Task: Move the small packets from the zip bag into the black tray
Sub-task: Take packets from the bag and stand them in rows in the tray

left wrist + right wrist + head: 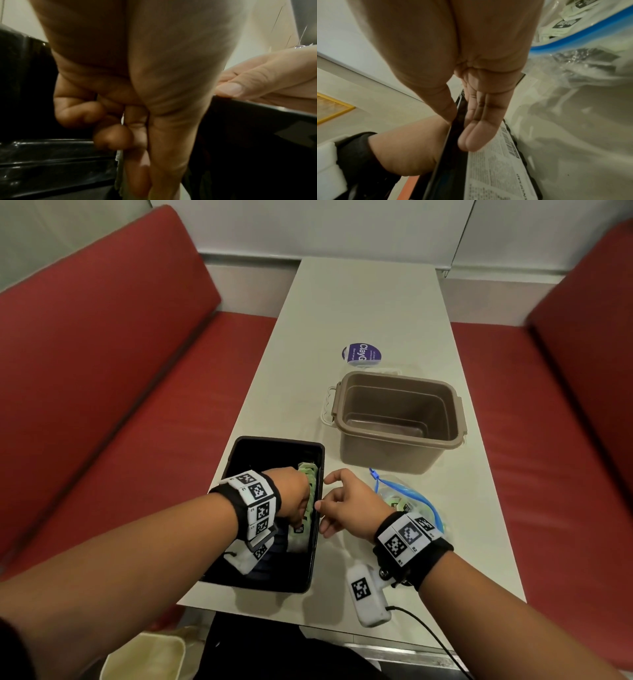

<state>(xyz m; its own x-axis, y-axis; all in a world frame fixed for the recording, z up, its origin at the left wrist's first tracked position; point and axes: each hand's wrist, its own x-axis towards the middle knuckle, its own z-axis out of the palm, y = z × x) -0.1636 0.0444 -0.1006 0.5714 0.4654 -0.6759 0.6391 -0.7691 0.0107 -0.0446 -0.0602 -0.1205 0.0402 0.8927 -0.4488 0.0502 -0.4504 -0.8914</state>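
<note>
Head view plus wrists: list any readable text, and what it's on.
"ClayG", cut off by the clear lid lying over it: round purple sticker on the table.
Small packets in the black tray: print too small to read.
Barcoded white label on the tray's side: blurred, unreadable.
Packets in the zip bag: unreadable.

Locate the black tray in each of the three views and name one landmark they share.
Head: the black tray lies low and centre-left on the table, left hand inside it.
Left wrist: its glossy walls fill the left and lower right.
Right wrist: its right rim runs up the lower centre.
Shared landmark: the right hand at that rim, seen in all three.
</note>
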